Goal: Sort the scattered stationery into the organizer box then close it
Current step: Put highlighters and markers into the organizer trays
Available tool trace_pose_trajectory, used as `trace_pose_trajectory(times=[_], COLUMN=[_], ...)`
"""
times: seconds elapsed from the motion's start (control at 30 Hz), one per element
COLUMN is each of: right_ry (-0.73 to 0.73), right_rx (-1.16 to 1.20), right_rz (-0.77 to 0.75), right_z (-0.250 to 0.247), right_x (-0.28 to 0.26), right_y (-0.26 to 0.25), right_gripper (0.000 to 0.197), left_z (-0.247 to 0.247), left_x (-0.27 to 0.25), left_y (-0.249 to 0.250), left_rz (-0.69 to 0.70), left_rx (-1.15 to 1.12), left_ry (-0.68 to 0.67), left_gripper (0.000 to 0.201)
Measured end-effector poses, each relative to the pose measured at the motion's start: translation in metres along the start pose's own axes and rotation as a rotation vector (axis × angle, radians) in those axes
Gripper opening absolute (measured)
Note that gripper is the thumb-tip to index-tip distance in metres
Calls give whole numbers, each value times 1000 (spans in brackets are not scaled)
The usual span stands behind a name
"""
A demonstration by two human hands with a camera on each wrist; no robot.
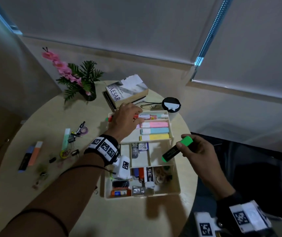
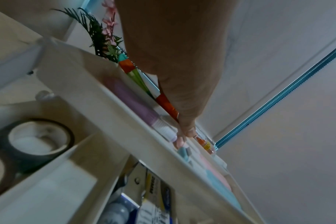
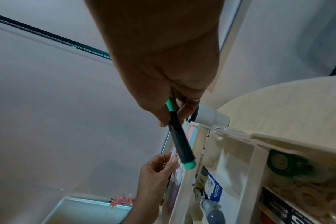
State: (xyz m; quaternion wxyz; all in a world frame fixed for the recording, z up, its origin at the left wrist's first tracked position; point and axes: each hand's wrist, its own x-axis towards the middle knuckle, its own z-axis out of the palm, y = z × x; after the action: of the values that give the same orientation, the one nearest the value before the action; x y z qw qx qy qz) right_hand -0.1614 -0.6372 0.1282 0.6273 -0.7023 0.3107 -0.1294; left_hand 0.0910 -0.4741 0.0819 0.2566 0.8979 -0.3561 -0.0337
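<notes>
- A round pale table (image 1: 89,209) stands in a corner under grey roller blinds (image 1: 136,28).
- The open organizer box (image 1: 175,183) sits at centre frame, its compartments holding pastel highlighters (image 1: 155,130), tape rolls and small items.
- The left hand (image 1: 125,120), fingers curled, pinches a red marker (image 1: 137,116) in the box's top slot.
- The right hand (image 1: 198,151), right of the box, grips a green highlighter (image 1: 176,149) over it.
- Loose clips and highlighters (image 1: 32,153) lie at left; a book (image 1: 126,91) and flowers (image 1: 75,77) lie toward the top of the frame.
</notes>
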Motion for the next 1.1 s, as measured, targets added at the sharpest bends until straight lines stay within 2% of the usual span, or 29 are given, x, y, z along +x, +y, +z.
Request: trace_pose_trajectory(times=[0.07, 0.17, 0.27, 0.37, 0.47, 0.67, 0.83, 1.03, 1.1], right_ry=[-12, -12, 9, -26, -34, 12, 39, 37, 55], right_rx=[2, -44, -242, -570, -717, -741, -684, -738, -763], right_rz=[9, 18, -13, -87, -100, -104, -76, -113, -124], right_z=[5, 19, 34, 53, 70, 92, 97, 104, 107], right_x=[2, 6, 12, 14, 20, 34, 26, 20, 18], right_y=[4, 13, 28, 41, 61, 70, 63, 63, 64], right_gripper=[14, 6, 20, 34, 42, 25, 28, 11, 13], left_z=[-4, -14, -28, -41, -49, -59, -70, -82, -87], left_x=[-5, -20, -47, -80, -112, -169, -210, -235, -239], left_y=[1, 1, -2, -8, -20, -54, -93, -120, -127], left_rz=[-18, -36, 13, 52, 37, -53, -91, -111, -121], left_rx=[-8, -51, -110, -158, -181, -171, -166, -148, -149], left_ry=[19, 61, 81, 24, -37, -65, -30, -27, -30], left_gripper=[43, 42, 35, 31, 28, 28, 27, 28, 27])
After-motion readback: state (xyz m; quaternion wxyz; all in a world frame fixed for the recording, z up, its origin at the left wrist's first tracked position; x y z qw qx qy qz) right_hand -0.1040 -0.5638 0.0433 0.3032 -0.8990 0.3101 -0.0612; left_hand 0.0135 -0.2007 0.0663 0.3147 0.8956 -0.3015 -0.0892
